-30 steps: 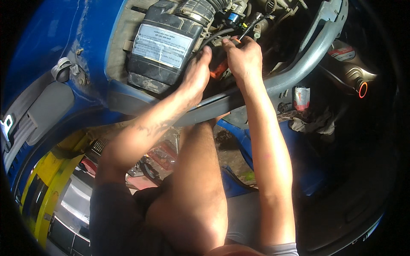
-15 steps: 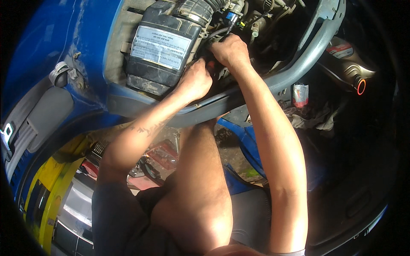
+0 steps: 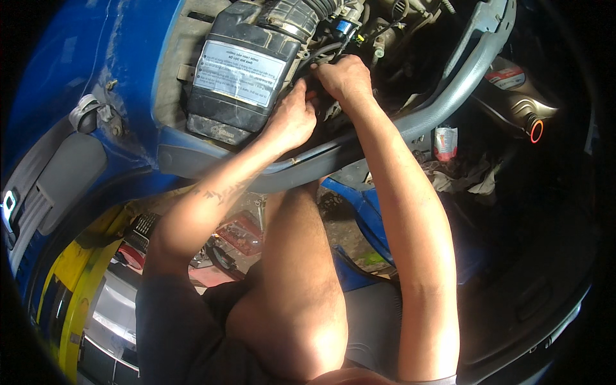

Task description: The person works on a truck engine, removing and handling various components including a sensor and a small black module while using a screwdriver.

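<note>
My right hand (image 3: 343,82) is closed among dark hoses and cables (image 3: 324,52) in the engine bay, its fingertips bent over something I cannot make out. Just below and left of it, my left hand (image 3: 294,119) reaches in beside the black airbox (image 3: 228,115), thumb up and fingers curled; what they hold is hidden. A small orange piece (image 3: 311,95) shows by the left hand, mostly covered. The airbox carries a white label and a ribbed intake hose (image 3: 285,22). A small blue-banded part (image 3: 343,29) sits above my right hand.
A grey curved rim (image 3: 436,119) crosses under my wrists. Blue bodywork and a belt (image 3: 25,192) are at left. A jug with an orange-rimmed spout (image 3: 520,102), a red-and-white package (image 3: 445,144) and rags (image 3: 462,179) lie right. Tools (image 3: 237,234) lie below, past my leg.
My right hand has moved left, nearer the airbox, with its fingers deeper among the hoses. My left hand has dropped slightly, and less of the orange piece shows.
</note>
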{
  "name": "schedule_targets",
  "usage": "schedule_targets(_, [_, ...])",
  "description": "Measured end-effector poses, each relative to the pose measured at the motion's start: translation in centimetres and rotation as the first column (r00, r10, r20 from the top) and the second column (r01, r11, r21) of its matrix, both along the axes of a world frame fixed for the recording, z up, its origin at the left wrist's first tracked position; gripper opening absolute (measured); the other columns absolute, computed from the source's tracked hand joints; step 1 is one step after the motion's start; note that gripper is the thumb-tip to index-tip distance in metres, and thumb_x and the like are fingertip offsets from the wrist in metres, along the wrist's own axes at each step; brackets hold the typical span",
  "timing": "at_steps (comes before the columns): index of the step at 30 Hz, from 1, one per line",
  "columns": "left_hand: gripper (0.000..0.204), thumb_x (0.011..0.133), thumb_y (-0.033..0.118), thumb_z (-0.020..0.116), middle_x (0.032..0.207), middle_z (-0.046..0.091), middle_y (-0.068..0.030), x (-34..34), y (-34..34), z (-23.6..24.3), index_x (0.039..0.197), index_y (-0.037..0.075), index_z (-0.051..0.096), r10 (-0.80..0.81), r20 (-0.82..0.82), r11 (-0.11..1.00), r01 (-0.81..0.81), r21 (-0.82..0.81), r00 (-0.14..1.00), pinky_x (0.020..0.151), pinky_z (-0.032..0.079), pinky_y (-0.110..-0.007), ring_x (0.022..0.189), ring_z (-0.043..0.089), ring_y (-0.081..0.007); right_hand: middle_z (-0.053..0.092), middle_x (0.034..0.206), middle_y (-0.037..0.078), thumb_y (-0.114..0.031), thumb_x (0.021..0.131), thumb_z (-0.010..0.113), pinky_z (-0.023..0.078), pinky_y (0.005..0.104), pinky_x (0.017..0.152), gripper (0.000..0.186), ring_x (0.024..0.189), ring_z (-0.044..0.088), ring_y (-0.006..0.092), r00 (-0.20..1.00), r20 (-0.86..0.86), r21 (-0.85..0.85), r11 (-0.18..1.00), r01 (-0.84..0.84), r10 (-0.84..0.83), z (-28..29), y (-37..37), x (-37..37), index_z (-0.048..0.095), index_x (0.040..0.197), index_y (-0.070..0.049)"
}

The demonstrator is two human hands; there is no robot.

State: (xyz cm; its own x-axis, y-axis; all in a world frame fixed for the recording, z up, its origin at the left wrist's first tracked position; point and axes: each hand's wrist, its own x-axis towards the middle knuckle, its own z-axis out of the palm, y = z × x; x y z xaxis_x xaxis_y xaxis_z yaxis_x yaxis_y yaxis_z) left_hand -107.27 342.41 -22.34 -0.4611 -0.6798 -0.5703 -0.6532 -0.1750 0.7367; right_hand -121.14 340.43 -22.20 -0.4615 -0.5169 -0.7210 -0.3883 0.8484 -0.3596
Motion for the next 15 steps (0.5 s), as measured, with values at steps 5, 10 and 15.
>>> schedule_targets(5, [0.038, 0.087, 0.005, 0.039, 0.116, 0.058, -0.0242, 0.01, -0.12, 0.22, 0.123, -0.004, 0.042, 0.007, 0.009, 1.0, -0.007, 0.011, 1.0, 0.097, 0.042, -0.043, 0.114, 0.053, -0.0368, 0.065, 0.104, 0.024, -0.028, 0.069, 0.061, 0.049, 0.0354, 0.091, 0.045, 0.103, 0.063, 0.0318, 1.0, -0.002, 0.012, 1.0, 0.012, -0.012, -0.03, -0.23, 0.06, 0.066, 0.099, 0.005])
schedule_targets(10, [0.034, 0.088, 0.008, 0.042, 0.116, 0.058, -0.0247, 0.15, -0.16, 0.11, 0.12, -0.004, 0.046, -0.003, 0.004, 1.0, 0.003, -0.004, 1.0, 0.096, 0.042, -0.043, 0.113, 0.053, -0.0378, 0.065, 0.105, 0.023, -0.028, 0.069, 0.06, 0.048, 0.0351, 0.092, 0.046, 0.104, 0.063, 0.0318, 1.0, 0.013, 0.037, 0.999, 0.006, -0.007, 0.45, -0.24, 0.0, 0.066, 0.1, 0.006])
schedule_targets(15, [0.039, 0.091, 0.014, 0.043, 0.116, 0.056, -0.0276, 0.02, -0.24, -0.03, 0.124, -0.006, 0.045, 0.049, -0.07, 0.995, -0.042, 0.094, 0.996, 0.095, 0.042, -0.041, 0.113, 0.053, -0.037, 0.065, 0.104, 0.023, -0.027, 0.068, 0.06, 0.049, 0.0349, 0.091, 0.045, 0.103, 0.063, 0.0321, 1.0, -0.009, 0.05, 0.999, 0.013, -0.013, 0.67, -0.21, -0.05, 0.066, 0.099, 0.005])
